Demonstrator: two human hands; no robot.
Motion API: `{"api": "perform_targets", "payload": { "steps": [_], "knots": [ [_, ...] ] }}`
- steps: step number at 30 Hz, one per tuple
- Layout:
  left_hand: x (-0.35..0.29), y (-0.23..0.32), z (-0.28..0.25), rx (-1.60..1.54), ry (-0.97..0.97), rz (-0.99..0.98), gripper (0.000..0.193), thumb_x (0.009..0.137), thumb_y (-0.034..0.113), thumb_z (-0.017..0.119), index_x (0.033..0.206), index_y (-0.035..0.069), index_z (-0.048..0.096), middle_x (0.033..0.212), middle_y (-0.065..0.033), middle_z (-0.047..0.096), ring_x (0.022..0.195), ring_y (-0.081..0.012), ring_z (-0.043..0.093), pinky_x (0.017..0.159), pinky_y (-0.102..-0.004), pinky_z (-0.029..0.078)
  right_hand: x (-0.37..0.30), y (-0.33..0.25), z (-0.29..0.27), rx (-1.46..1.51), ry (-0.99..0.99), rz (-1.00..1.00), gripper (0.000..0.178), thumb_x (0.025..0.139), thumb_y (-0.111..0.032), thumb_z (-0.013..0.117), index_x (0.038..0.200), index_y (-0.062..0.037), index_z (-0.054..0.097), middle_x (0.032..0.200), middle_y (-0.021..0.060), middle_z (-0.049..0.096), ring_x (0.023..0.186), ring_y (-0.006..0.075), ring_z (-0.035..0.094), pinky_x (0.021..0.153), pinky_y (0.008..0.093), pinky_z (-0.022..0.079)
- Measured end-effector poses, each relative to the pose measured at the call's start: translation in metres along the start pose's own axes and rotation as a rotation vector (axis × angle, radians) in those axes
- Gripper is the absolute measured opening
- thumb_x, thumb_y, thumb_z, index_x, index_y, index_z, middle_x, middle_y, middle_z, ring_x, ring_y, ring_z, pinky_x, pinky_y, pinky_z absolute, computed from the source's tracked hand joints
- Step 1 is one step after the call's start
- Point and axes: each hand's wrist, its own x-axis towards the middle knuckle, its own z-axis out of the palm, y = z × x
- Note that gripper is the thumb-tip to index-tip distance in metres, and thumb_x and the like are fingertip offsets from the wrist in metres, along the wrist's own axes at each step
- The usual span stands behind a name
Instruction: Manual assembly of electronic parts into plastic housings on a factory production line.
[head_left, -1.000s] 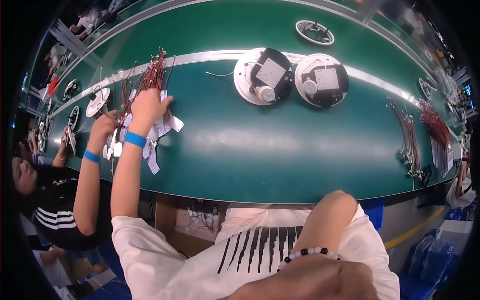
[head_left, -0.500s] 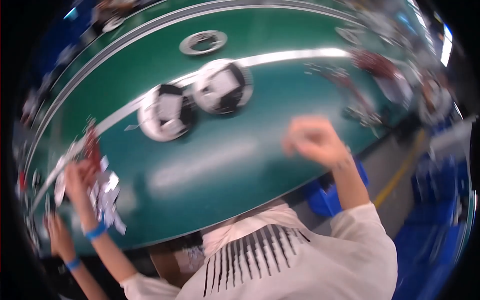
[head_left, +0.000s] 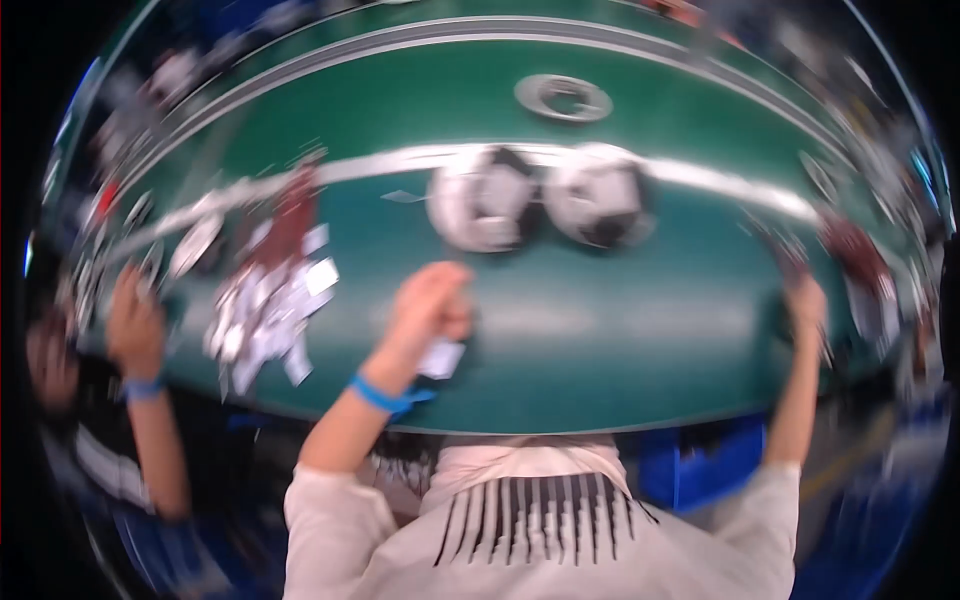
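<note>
My left hand (head_left: 432, 305), with a blue band at its wrist, is a closed fist over the middle of the table. A small white piece (head_left: 440, 358) shows just under the fist, seemingly held in it. At the right, my right hand (head_left: 806, 302) reaches to a dark, blurred bundle of wires (head_left: 783, 252); its fingers are smeared by motion. Beyond my left hand, two round white-and-black units (head_left: 468, 205) (head_left: 585, 200) sit side by side. Left of it lies a pile of white pieces (head_left: 265, 315) with reddish-brown wires (head_left: 295, 215).
A white ring (head_left: 535, 97) lies farther back on the green table (head_left: 560, 385). Another person's hand (head_left: 137, 325), with a blue wristband, is at the far left near a white disc (head_left: 196, 245). More reddish-brown wires (head_left: 855, 250) lie right. A blue bin (head_left: 700, 465) stands below the front edge.
The view has turned left. My left hand has moved from the white pile to the table's middle, with a white piece under it. My right hand has gone out to the wires at right.
</note>
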Motion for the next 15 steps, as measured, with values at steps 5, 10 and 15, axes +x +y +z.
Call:
{"api": "perform_targets", "payload": {
  "steps": [5,10,15],
  "knots": [
    [-0.022,-0.014,-0.002,-0.035,-0.062,-0.004,0.016,0.086,0.025,0.042,0.085,0.009,0.045,0.055,-0.0009,0.044,0.043,-0.0079,0.042,0.037,-0.0182,0.031,0.008,0.035,0.002,-0.241,-0.118,-0.078,0.029,0.07,-0.02,0.059,0.088,0.0006,0.048,0.083,0.0241,0.054,0.081,0.0391,0.052,0.068,0.0438,0.043],
    [-0.035,-0.024,-0.01,-0.151,-0.057,-0.007,0.016,0.087,0.023,0.039,0.083,0.008,0.044,0.054,-0.0009,0.044,0.042,-0.0075,0.041,0.038,-0.018,0.031,0.042,0.063,0.024,-0.269,-0.055,-0.149,0.022,0.065,-0.011,0.061,0.077,0.001,0.047,0.08,0.0225,0.054,0.081,0.0388,0.051,0.069,0.0424,0.042],
    [-0.04,-0.022,-0.017,-0.192,-0.077,0.02,0.017,0.085,0.025,0.043,0.082,0.008,0.045,0.056,-0.0001,0.047,0.043,-0.0073,0.043,0.039,-0.0188,0.033,0.07,0.119,-0.022,0.147,0.046,-0.096,0.021,0.069,-0.011,0.055,0.085,0.0022,0.055,0.075,0.0166,0.057,0.075,0.0286,0.056,0.064,0.0348,0.044]
  ]
}}
